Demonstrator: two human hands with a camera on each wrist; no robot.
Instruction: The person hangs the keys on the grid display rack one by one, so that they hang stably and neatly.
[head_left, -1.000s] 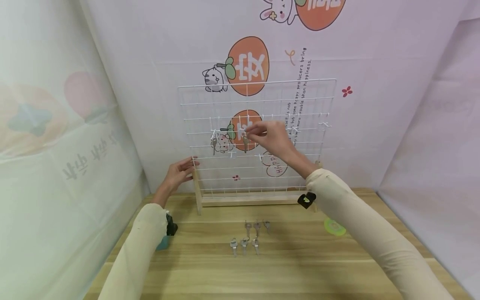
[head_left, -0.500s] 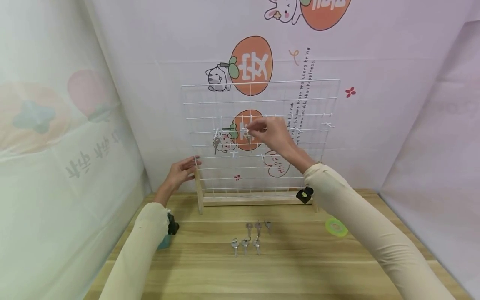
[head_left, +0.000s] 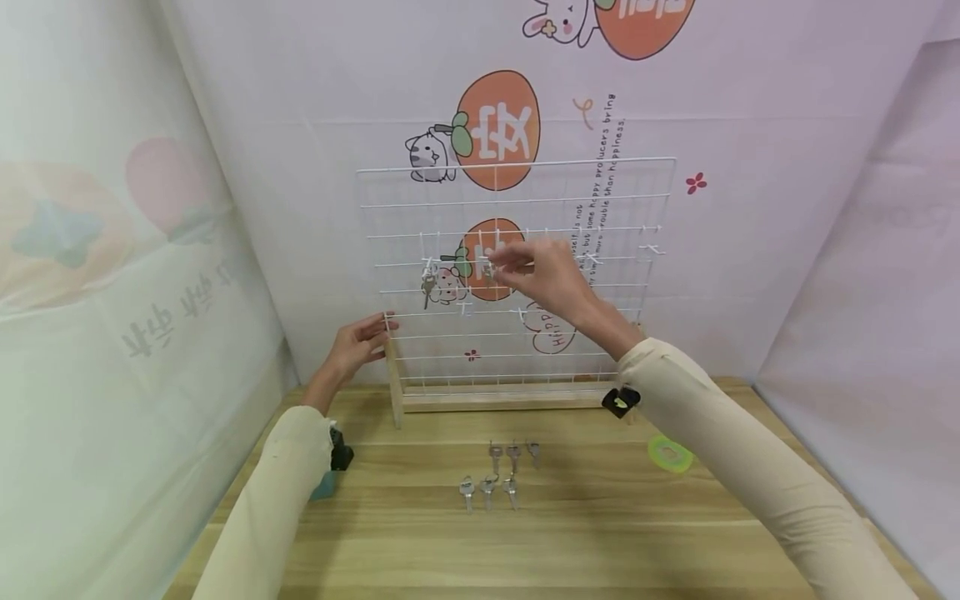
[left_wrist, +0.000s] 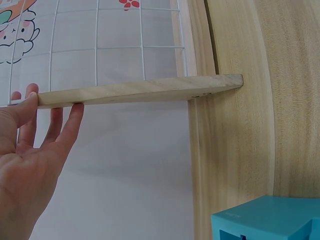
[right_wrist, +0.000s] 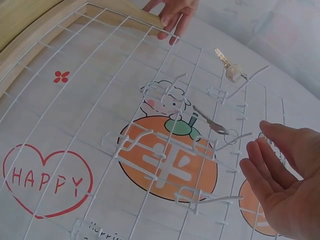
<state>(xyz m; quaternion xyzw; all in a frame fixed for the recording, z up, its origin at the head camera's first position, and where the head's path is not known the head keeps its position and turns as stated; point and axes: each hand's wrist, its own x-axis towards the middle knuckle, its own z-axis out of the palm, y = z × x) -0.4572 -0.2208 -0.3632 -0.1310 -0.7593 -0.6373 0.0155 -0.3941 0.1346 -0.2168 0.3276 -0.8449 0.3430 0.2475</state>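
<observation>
My left hand [left_wrist: 30, 150] grips the upper end of the wooden side post [left_wrist: 140, 92] of a white wire grid rack [head_left: 517, 200], thumb on one face and fingers on the other. At a hook in the rack's middle, my right hand [right_wrist: 280, 175] is beside a silver key [right_wrist: 210, 120]. This key hangs by its ring from the white hook, a little apart from the fingertips, and the fingers and thumb are spread with a gap between them. Another key [right_wrist: 232, 73] hangs on the hook to the left, also visible in the head view.
Several keys [head_left: 489, 492] lie in two rows on the wooden table [head_left: 390, 542] before the rack. Other white hooks [head_left: 592, 259] stick out from the grid. A yellow-green disc [head_left: 670, 453] lies at right, a teal block [left_wrist: 265, 217] at left. Printed cloth [head_left: 300, 83] hangs behind.
The key at my right fingertips has turned on its hook, and my right fingers have come off it. My left hand stays on the post; the loose keys have not moved.
</observation>
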